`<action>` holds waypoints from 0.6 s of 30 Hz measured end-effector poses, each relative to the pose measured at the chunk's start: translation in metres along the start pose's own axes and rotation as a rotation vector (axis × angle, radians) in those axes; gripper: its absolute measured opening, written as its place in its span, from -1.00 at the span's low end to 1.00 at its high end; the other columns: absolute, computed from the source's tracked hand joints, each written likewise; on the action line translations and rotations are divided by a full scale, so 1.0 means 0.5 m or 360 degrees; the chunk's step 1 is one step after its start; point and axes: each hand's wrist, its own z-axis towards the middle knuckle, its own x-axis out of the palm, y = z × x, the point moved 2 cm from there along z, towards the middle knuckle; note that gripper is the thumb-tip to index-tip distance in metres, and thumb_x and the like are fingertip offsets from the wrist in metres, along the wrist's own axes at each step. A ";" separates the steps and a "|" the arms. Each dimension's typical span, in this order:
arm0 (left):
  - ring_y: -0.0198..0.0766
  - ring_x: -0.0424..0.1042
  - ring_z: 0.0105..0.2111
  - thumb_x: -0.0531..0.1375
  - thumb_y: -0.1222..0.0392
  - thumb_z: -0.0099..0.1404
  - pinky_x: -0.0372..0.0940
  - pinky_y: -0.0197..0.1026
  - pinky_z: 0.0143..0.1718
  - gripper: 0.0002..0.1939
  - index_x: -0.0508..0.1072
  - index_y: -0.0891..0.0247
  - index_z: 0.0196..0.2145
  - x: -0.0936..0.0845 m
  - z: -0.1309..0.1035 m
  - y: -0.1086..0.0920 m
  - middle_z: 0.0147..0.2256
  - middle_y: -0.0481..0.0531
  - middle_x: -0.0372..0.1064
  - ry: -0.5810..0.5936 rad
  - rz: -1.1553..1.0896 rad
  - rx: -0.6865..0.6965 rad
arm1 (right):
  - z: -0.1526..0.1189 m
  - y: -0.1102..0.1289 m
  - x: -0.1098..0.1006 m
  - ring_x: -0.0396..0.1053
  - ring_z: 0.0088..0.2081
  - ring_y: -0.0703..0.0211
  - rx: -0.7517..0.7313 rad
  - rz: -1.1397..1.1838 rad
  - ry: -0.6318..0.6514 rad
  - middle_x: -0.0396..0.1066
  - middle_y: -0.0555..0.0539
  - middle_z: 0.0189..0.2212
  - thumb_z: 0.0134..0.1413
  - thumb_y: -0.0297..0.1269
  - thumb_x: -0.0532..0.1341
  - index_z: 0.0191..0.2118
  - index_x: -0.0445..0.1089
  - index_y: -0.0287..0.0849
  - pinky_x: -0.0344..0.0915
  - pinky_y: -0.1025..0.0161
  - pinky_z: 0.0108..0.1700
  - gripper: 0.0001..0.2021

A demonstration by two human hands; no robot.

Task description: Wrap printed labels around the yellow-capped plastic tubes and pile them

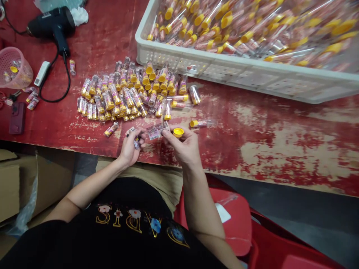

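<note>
My left hand (pixel 130 148), at the table's front edge, has its fingers curled around small printed film pieces, partly hidden by the fingers. To its right, my right hand (pixel 187 147) pinches a clear printed film label (pixel 157 130) between thumb and finger. A yellow cap (pixel 178 132) also shows in that hand, facing up; whatever is below it is hidden by the palm. Just beyond both hands lies a pile of small clear tubes (pixel 123 93) with yellow caps and printed wraps. A single capped tube (pixel 199 123) lies beyond my right hand, another tube (pixel 111 129) beyond my left.
A large white perforated crate (pixel 224 71) full of yellow-capped tubes stands at the back right. On the left lie a black heat gun (pixel 57 26) with its cord, a pink basket (pixel 15 71) and a purple phone (pixel 17 118). Red chairs (pixel 232 220) are beside me.
</note>
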 end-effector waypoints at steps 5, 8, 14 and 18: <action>-0.56 -0.11 -0.66 0.42 -0.09 0.01 -0.22 -0.41 -0.65 -0.54 0.33 0.30 -0.48 0.023 -0.035 -0.014 -0.62 -0.23 -0.01 0.0104 0.0236 -0.0095 | -0.041 0.037 -0.003 0.44 -0.27 0.19 -0.0904 -0.0715 -0.0017 0.49 -0.05 -0.32 0.07 -0.42 0.29 -0.22 0.55 -0.04 0.37 0.22 -0.22 -0.83; -0.57 -0.02 -0.63 0.47 0.04 -0.06 -0.21 -0.43 -0.65 -0.56 0.30 0.30 -0.49 0.037 -0.053 -0.017 -0.59 -0.20 0.09 0.0075 0.0312 -0.0018 | -0.074 0.051 0.005 0.45 -0.29 0.19 -0.1026 -0.0817 0.0138 0.50 -0.07 -0.28 0.07 -0.49 0.26 -0.10 0.55 0.00 0.38 0.22 -0.25 -0.69; -0.53 0.12 -0.62 0.46 0.04 -0.04 -0.10 -0.42 -0.65 -0.64 0.44 0.29 -0.43 0.026 -0.050 -0.023 -0.56 -0.15 0.25 0.0014 0.0596 0.0123 | -0.055 0.046 0.001 0.42 -0.41 0.30 -0.0172 -0.0093 -0.0063 0.54 -0.03 -0.30 0.03 -0.22 0.38 -0.06 0.51 -0.07 0.42 0.29 -0.34 -0.69; -0.50 0.15 -0.62 0.44 0.00 -0.02 -0.05 -0.40 -0.64 -0.65 0.48 0.29 -0.43 0.014 -0.042 -0.025 -0.57 -0.12 0.28 -0.0002 0.0719 0.0092 | -0.023 0.034 0.015 0.42 -0.45 0.32 0.0116 0.0089 0.0067 0.54 0.00 -0.37 -0.20 -0.11 0.50 -0.16 0.54 -0.12 0.46 0.30 -0.34 -0.59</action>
